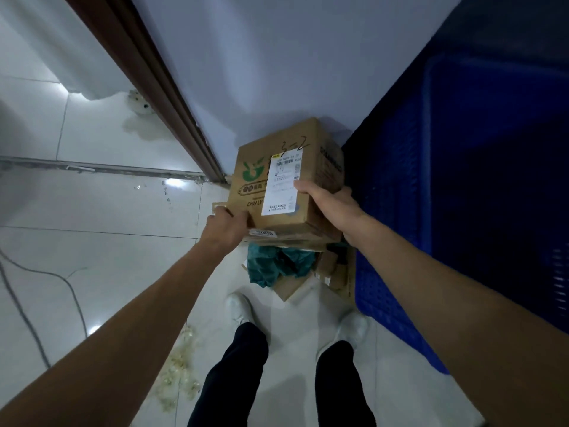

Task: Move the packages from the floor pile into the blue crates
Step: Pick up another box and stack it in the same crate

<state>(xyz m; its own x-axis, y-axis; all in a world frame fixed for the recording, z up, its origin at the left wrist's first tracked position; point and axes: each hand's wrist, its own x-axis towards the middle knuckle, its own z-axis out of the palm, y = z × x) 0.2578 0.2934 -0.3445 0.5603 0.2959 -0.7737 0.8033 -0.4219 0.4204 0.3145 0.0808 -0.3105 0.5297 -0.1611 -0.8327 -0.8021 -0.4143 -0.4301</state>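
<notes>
A brown cardboard box (311, 143) with a green logo and a white shipping label sits on top of the floor pile in the corner by the wall. My left hand (226, 228) grips its lower left edge, and a flatter box (277, 235) lies just beneath. My right hand (328, 201) clasps the box's right front side, thumb on the label. Under it lie a teal plastic package (277, 265) and more cardboard packages (332, 269). A tall blue crate (400, 180) stands directly to the right of the pile.
A white wall (277, 57) backs the pile, with a brown door frame (147, 78) to the left. Grey cables (70, 288) and pale debris (181, 371) lie on the white tiled floor. My feet in white shoes (238, 306) stand just before the pile.
</notes>
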